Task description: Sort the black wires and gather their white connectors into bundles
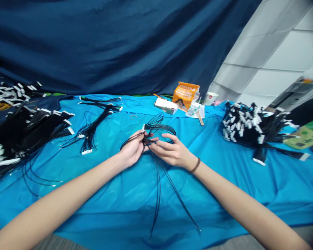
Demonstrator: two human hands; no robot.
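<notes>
In the head view, a bundle of thin black wires (159,129) with a white connector (143,127) is held over the middle of the blue-covered table. My left hand (134,147) is closed around the bundle just below the connector. From the right, my right hand (172,149) has its fingertips on the same wires, thumb hidden, some fingers bent over the loop. Loops arch above both hands, while loose wire ends (176,189) hang toward the table's front edge. The exact grip of the right fingertips is partly hidden by wires.
Piles of black wire harnesses with white connectors lie at left (28,132) and right (246,121). A smaller wire bunch (94,125) rests left of centre. Behind my hands stand an orange packet (185,93), a white box (166,105) and a paper cup (211,98). A blue curtain (114,45) hangs behind.
</notes>
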